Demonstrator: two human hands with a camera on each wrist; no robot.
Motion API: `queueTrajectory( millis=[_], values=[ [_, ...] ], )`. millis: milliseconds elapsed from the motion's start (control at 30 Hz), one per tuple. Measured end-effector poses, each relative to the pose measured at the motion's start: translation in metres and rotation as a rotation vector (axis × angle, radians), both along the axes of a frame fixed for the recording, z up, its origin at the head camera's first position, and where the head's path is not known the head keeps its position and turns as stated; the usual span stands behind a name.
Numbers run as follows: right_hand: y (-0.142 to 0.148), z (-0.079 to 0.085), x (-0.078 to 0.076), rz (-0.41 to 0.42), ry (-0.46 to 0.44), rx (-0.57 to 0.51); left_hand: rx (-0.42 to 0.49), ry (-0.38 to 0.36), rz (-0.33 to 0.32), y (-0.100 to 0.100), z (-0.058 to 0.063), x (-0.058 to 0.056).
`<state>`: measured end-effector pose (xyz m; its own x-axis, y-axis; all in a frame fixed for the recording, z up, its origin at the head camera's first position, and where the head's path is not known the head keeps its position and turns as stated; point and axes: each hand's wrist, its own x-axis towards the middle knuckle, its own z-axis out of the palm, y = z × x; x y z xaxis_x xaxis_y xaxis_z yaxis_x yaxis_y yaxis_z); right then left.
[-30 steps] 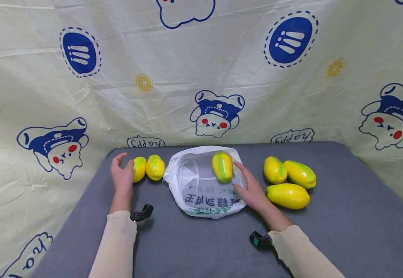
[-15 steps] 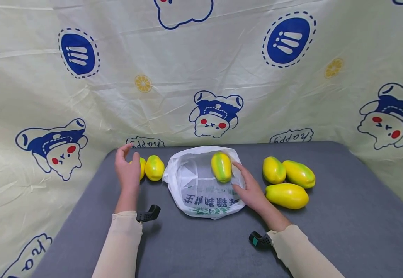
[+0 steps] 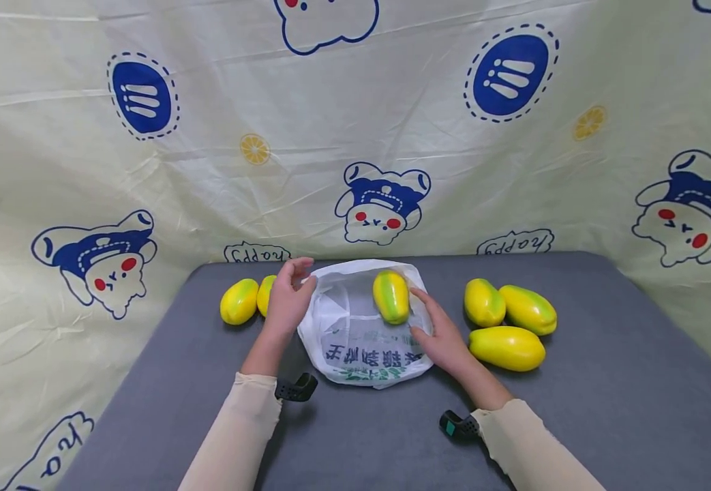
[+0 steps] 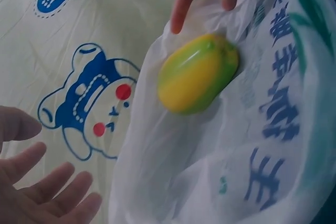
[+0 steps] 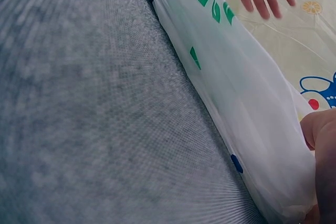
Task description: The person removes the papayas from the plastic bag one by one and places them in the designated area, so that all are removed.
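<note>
A white plastic bag [image 3: 330, 361] with printed characters lies mouth-open on the table, and one yellow-green papaya [image 3: 391, 297] rests inside it. My left hand [image 3: 288, 296] hovers over the bag's left rim, holding nothing; in the left wrist view its fingers [image 4: 47, 182] are spread apart from the bag. At the bag's right rim is my right hand [image 3: 444, 335], its fingers reaching in beside the papaya without gripping it. Left of the bag lie two more papayas [image 3: 239, 301], one partly hidden behind my left hand. Another three papayas [image 3: 507, 348] sit together on the right.
The dark grey table [image 3: 361, 436] stands against a pale printed cloth [image 3: 306, 204] hung behind it. Each wrist carries a black camera, a left one [image 3: 296, 388] and a right one [image 3: 459, 424].
My left hand has moved right, from beside the left papayas to the bag's left rim, uncovering the leftmost papaya. The right hand and the papaya in the bag have stayed put.
</note>
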<state>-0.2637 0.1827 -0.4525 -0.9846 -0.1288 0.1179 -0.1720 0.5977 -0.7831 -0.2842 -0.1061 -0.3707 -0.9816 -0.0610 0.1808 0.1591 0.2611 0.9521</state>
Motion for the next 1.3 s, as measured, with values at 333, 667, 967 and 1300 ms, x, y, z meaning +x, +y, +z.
queueTrajectory(
  millis=[333,667,967,1300],
  values=[
    [0.001,-0.002,-0.001,0.007,0.016,0.01,-0.061,-0.143,-0.218,0.052,-0.018,-0.005],
    [-0.001,-0.007,0.001,0.011,0.019,0.021,-0.13,-0.18,-0.19,0.089,-0.042,-0.017],
    [-0.003,-0.006,0.0,0.018,0.02,0.028,-0.162,-0.189,-0.149,0.103,-0.05,-0.025],
    [0.0,-0.003,-0.002,0.013,0.022,0.038,-0.13,-0.163,-0.199,0.125,-0.049,-0.033]
  ],
)
